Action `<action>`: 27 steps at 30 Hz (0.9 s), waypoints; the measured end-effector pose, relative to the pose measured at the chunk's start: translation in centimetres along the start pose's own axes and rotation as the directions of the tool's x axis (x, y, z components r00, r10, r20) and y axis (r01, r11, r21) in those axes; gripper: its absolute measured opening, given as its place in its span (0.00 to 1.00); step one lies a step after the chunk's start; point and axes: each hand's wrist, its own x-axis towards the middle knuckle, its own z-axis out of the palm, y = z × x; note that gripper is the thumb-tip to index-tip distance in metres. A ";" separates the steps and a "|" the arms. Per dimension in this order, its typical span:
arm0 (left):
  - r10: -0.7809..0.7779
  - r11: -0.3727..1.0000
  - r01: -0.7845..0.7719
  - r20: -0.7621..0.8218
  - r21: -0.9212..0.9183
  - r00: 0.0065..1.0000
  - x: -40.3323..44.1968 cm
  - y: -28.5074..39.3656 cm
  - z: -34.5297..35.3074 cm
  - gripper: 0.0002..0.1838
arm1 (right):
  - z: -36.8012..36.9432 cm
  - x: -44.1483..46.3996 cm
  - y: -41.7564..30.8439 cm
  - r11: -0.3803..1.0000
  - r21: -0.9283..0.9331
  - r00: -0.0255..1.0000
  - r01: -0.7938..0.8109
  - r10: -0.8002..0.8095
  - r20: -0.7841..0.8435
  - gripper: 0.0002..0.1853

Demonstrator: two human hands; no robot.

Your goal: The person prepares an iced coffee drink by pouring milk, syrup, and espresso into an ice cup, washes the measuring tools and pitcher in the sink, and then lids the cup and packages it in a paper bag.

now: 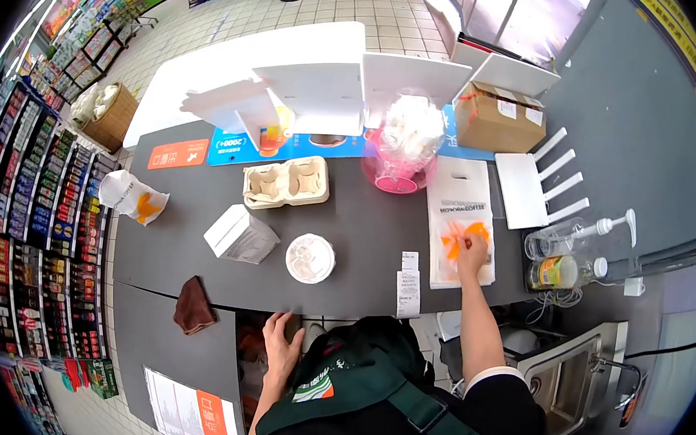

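At the right of the counter, a stack of white plastic bags (458,195) with orange and black print lies flat. The fingers of my right hand (472,253) are pinched together on the orange print of the top bag. My left hand (281,345) is at the counter's front edge, fingers stretched and thumb apart, holding nothing. Between the hands and the back of the counter stand a white lidded cup (310,259), a white carton (240,234) and a beige molded cup carrier (286,183). Two printed receipts (409,286) lie left of the bags.
A brown cloth (194,307) and a white paper bag (133,197) are at the left. A pink container (401,160), cardboard box (500,119) and white router (522,190) stand toward the back. Pump bottles (554,242) and a sink (568,382) are at the right.
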 end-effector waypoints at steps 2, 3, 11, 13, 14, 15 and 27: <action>0.098 0.991 -0.080 0.170 -0.112 0.981 1.2 1.4 0.3 0.24 | -0.6 0.8 -0.5 0.997 -0.066 0.999 -0.032 0.035 0.036 0.09; 0.127 0.977 -0.070 0.285 -0.200 0.950 1.9 2.4 0.9 0.22 | -1.5 1.0 -1.6 0.990 -0.130 0.995 -0.051 0.061 0.073 0.09; 0.115 0.326 0.826 0.887 -0.459 0.448 6.9 11.0 12.1 0.30 | -9.4 -9.3 -12.6 0.984 0.119 0.731 0.135 -0.180 0.659 0.11; 0.104 0.441 0.706 0.813 -0.554 0.573 6.2 11.5 13.4 0.17 | -11.4 -11.8 -14.2 0.923 0.374 0.430 0.091 -0.375 0.821 0.15; 0.110 0.500 0.663 0.800 -0.557 0.589 5.8 11.7 12.6 0.15 | -12.5 -11.5 -14.8 0.934 0.350 0.388 0.071 -0.349 0.853 0.15; 0.116 0.557 0.619 0.790 -0.553 0.602 5.2 12.1 11.2 0.13 | -13.4 -10.9 -15.1 0.945 0.324 0.343 0.050 -0.321 0.883 0.15; 0.274 0.715 0.357 0.711 -0.601 0.648 3.9 7.1 -10.9 0.11 | -7.5 -9.7 -21.3 0.728 0.371 -0.055 -0.576 -0.487 0.871 0.12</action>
